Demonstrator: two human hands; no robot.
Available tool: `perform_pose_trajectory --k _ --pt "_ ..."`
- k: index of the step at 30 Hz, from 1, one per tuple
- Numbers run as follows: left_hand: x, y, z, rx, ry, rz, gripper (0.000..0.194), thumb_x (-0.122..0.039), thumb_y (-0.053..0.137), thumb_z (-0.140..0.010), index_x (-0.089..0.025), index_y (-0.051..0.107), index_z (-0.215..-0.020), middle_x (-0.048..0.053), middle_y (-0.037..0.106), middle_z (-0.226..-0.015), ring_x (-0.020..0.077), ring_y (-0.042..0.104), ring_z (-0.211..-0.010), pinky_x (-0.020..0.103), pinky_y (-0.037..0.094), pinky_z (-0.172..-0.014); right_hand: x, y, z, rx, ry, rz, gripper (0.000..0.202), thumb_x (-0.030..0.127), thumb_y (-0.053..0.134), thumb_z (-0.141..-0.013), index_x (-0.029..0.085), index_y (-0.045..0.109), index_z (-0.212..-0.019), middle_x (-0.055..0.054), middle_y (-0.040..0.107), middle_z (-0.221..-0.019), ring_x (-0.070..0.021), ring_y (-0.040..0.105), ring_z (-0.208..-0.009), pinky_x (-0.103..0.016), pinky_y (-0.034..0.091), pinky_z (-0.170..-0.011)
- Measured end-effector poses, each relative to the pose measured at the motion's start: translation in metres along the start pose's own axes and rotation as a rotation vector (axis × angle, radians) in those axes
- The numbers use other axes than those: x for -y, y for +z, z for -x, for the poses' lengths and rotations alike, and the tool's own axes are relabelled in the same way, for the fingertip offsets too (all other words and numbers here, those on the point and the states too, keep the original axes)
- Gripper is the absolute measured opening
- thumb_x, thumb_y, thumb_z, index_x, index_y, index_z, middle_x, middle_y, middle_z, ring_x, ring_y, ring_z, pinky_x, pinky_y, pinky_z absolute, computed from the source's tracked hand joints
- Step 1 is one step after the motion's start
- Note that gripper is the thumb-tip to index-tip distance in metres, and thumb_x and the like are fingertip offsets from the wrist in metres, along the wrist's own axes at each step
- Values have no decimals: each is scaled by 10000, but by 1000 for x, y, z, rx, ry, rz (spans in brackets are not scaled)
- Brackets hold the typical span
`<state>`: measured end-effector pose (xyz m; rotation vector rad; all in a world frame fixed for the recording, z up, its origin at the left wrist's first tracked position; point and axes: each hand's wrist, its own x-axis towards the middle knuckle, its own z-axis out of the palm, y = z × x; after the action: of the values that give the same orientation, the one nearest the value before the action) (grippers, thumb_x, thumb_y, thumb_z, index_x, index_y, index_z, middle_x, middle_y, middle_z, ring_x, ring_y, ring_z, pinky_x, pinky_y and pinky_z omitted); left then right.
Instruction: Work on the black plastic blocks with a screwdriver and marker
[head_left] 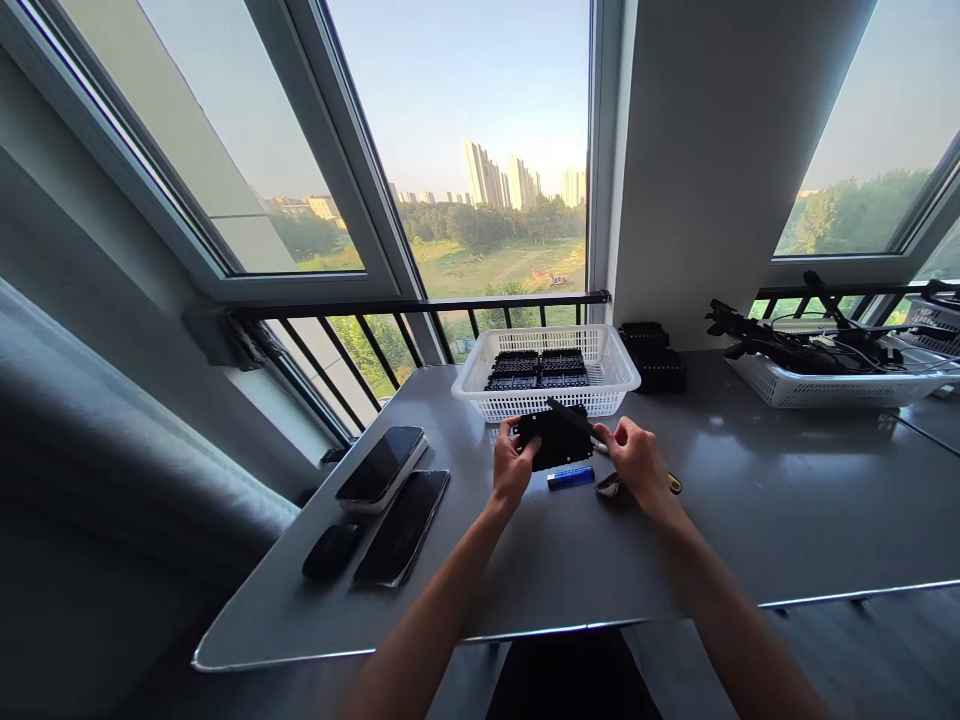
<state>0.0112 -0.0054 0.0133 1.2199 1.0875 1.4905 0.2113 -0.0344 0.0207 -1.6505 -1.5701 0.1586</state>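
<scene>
A flat black plate-like part (559,443) with small notches along its edges is gripped at its left side by my left hand (514,462), thumb on its face. My right hand (634,455) is closed on a slim black tool (574,415), which lies across the plate's upper right. Below the plate, a blue cylindrical object (570,478) rests on the table. A metallic item (608,485) sits under my right hand, and a yellow-and-black handle end (675,484) shows just right of my wrist.
Behind my hands stands a white basket (546,400) with black ribbed parts (538,368). More black parts (652,360) are stacked beside it. Phones (403,525) and a black mouse (332,552) lie left. Another white basket (832,388) holds cables at right.
</scene>
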Motion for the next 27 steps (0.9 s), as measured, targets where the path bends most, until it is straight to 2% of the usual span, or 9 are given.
perform_pose_trajectory --k 3,5,9,12,18,22,24,27 --pt "-1 -1 -2 -15 -7 19 452 -268 688 -664 -194 477 -1057 29 681 -813 191 661 -746 324 531 -707 -6 -7 -4 -47 26 -14 480 642 441 -876 227 459 -637 -2 549 -550 -170 509 -502 -278 293 -518" --pt "-1 -1 -2 -9 -12 25 451 -269 688 -666 -198 475 -1057 25 681 -803 193 664 -740 324 535 -696 -2 -5 -1 -56 -2 -21 485 644 427 -883 225 464 -642 -3 555 -558 -167 511 -508 -279 299 -522" --pt "0 0 0 24 -18 18 428 -266 686 -673 -198 484 -1045 12 673 -769 190 668 -713 317 542 -670 12 7 8 -2 -76 -9 497 644 397 -896 218 489 -658 -14 586 -596 -163 527 -526 -274 311 -528" --pt "0 0 0 25 -11 20 438 -264 683 -681 -194 481 -1064 19 677 -782 192 671 -727 320 546 -680 11 8 7 17 -70 3 502 654 390 -894 220 482 -658 -19 594 -607 -169 537 -534 -272 314 -531" --pt "-2 -4 -3 -13 2 5 442 -256 684 -686 -193 477 -1071 32 678 -819 192 664 -761 325 538 -720 -6 -7 -3 -113 25 -8 495 660 392 -888 220 469 -676 -13 558 -613 -177 527 -551 -282 338 -552" --pt "-1 0 1 22 29 -50 418 -237 662 -702 -194 485 -1078 34 672 -821 191 656 -744 303 525 -676 1 -1 1 -188 -4 31 513 684 417 -858 191 536 -930 -71 590 -883 -218 591 -729 -291 392 -579" --pt "0 4 7 58 54 -94 392 -232 651 -710 -199 501 -1071 25 667 -797 186 650 -713 284 509 -642 7 5 6 -200 -15 55 595 709 452 -821 176 503 -1081 -114 568 -1021 -251 605 -817 -299 412 -573" --pt "1 11 17 116 115 -192 321 -223 633 -724 -210 540 -1032 2 651 -740 165 625 -651 261 476 -611 14 11 11 -193 -15 79 666 717 480 -794 160 460 -1160 -148 541 -1105 -289 607 -894 -313 433 -573"
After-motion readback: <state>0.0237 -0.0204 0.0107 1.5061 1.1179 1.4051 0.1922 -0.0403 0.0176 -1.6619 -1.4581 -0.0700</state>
